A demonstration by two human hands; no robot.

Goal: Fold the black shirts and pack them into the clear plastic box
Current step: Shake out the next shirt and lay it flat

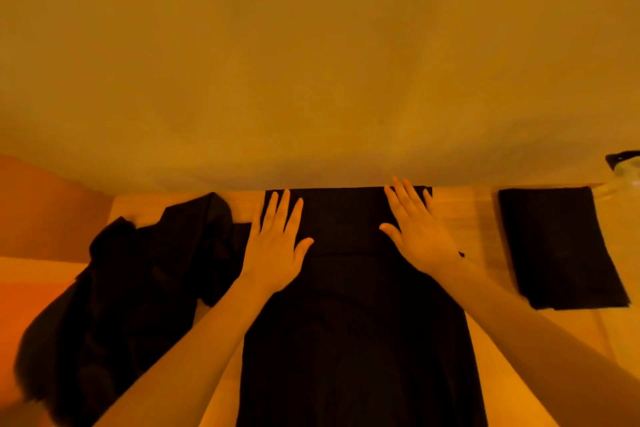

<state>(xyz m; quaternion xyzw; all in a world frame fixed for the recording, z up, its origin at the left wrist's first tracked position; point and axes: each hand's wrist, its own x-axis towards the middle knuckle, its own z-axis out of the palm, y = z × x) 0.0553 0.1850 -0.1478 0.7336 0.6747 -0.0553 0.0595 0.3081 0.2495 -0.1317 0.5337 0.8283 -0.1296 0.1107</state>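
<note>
we press both hands, left hand [275,246] and right hand [417,230], open and flat on the shirt [346,322] mid-fold on the desk [478,215]; next move likely needs another fold toward us.

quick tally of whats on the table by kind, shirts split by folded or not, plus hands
Folded shirt: 1
Shirt being folded: 1
Crumpled shirt pile: 1, count within it unclear
Clear box, only its edge in view: 1
Hands, left hand and right hand: 2
Total: 6
</note>
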